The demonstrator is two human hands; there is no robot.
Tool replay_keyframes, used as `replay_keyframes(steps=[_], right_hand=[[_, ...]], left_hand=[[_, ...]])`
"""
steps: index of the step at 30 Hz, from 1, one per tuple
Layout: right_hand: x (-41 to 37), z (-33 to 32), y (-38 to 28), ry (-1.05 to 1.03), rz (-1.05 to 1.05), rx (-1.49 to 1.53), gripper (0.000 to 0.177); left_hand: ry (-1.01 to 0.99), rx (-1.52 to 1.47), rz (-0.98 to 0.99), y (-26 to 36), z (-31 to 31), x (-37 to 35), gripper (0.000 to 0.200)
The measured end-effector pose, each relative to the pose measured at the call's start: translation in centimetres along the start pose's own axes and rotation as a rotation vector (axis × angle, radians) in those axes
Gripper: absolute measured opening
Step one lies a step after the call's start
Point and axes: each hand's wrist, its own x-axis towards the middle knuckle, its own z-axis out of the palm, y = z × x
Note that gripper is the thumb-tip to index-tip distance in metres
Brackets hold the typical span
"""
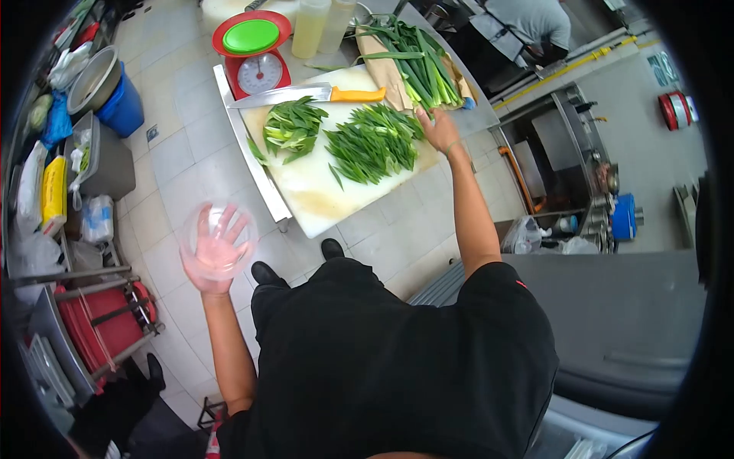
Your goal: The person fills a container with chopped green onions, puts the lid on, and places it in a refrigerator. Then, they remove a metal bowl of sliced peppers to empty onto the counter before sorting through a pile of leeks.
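Note:
A clear round plastic container (222,264) rests in my left hand (218,245), whose fingers show spread beneath it, left of the cutting board (317,203). My right hand (438,128) is at the board's right edge, by the whole green leeks (428,76) on brown paper; its fingers are bent, and what they hold, if anything, is too small to name. Two piles of sliced greens, a smaller one (294,126) and a larger one (373,145), lie on the board. Behind them lies a knife (306,93) with an orange handle.
A red scale (260,73) with a green plate (251,36) stands behind the board, near two bottles (311,27). Another person (535,27) is at the upper right. Shelves with bins and bags line the left; a grey counter (612,306) is at the right.

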Motion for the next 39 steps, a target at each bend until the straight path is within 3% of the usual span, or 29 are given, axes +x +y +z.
replay_keyframes(steps=[2, 4, 8, 10, 14, 17, 19, 22, 26, 28, 31, 33, 39], right_hand=[[0.8, 3.3, 2.1, 0.154, -0.116, 0.138, 0.073], [0.3, 5.0, 1.7, 0.087, -0.142, 0.205, 0.078], [-1.2, 8.1, -0.2, 0.29, -0.267, 0.12, 0.073], [-0.8, 8.6, -0.1, 0.347, -0.307, 0.105, 0.075], [-0.3, 7.7, -1.0, 0.307, -0.296, 0.088, 0.083], [-0.8, 6.1, -1.9, 0.1, -0.298, -0.026, 0.088], [-0.6, 6.0, -2.0, 0.077, -0.329, -0.084, 0.089], [-0.7, 5.4, -2.6, 0.027, -0.352, -0.206, 0.086], [-0.9, 5.7, -2.2, -0.022, -0.328, -0.097, 0.073], [-1.5, 5.5, -2.2, -0.034, -0.324, -0.085, 0.072], [-1.5, 5.9, -2.6, 0.049, -0.409, -0.107, 0.067], [-0.2, 6.3, -2.5, -0.01, -0.423, -0.036, 0.066], [2.7, 6.0, -0.7, -0.028, -0.558, 0.118, 0.051]], left_hand=[[0.028, 0.077, 0.074, -3.5, 1.9, 1.0, 0.077], [0.128, 0.098, 0.118, -7.2, 3.9, 1.9, 0.078], [0.092, 0.098, 0.184, -12.4, 2.9, 4.0, 0.064], [0.22, 0.166, 0.249, -14.0, 2.3, 4.8, 0.06], [0.471, 0.325, 0.405, -15.9, 2.0, 6.3, 0.059], [0.611, 0.469, 0.566, -16.8, 1.1, 7.2, 0.051], [0.764, 1.081, 0.656, -16.5, 0.4, 7.4, 0.043], [0.756, 1.115, 0.659, -16.4, 0.5, 7.6, 0.042], [0.761, 1.184, 0.67, -16.1, 1.9, 7.4, 0.041], [0.651, 0.978, 0.768, -15.8, 2.7, 7.0, 0.04], [0.626, 1.177, 0.804, -15.9, 3.3, 7.4, 0.041], [0.622, 1.423, 0.796, -16.3, 4.2, 8.1, 0.044], [0.618, 1.452, 0.743, -16.3, 4.8, 9.8, 0.043]])
